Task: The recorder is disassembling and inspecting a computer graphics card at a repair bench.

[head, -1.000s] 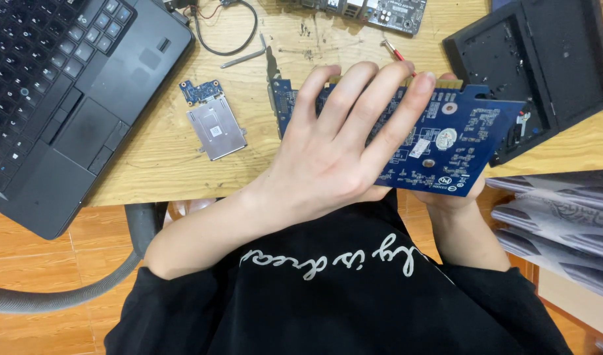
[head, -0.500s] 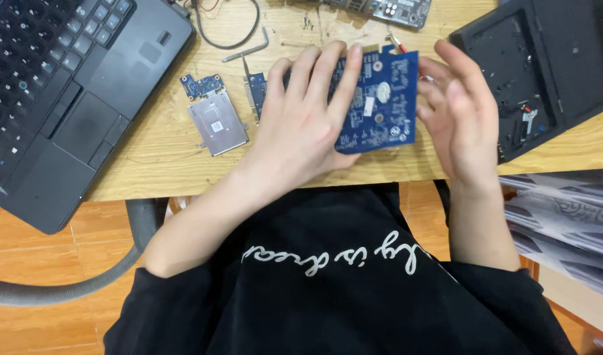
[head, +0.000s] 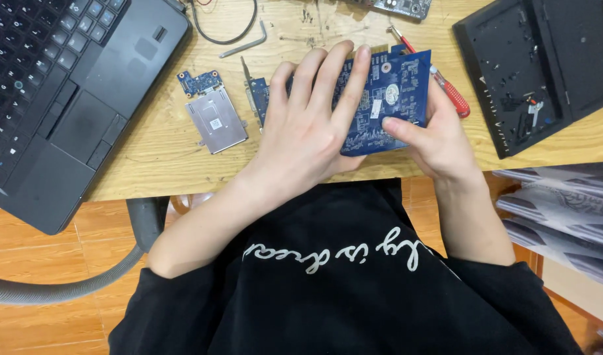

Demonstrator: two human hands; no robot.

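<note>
A blue circuit board (head: pixel 388 98) with small chips and solder points lies flat near the front edge of the wooden table (head: pixel 157 154). My left hand (head: pixel 311 118) lies over its left half, fingers stretched across it. My right hand (head: pixel 433 135) grips its right edge, thumb pressed on the lower right corner. A metal bracket at the board's left end sticks out beside my left hand.
A black laptop (head: pixel 65 92) sits open at the left. A small silver drive with a blue board (head: pixel 214 117), a hex key (head: pixel 243 46) and a black cable (head: pixel 222 29) lie behind. A red-handled screwdriver (head: pixel 446 89) and a black case half (head: pixel 538 66) are at the right.
The board was held up over the table edge at the right; it has moved left and down flat onto the table. My right hand, free half a second ago, now grips its right edge.
</note>
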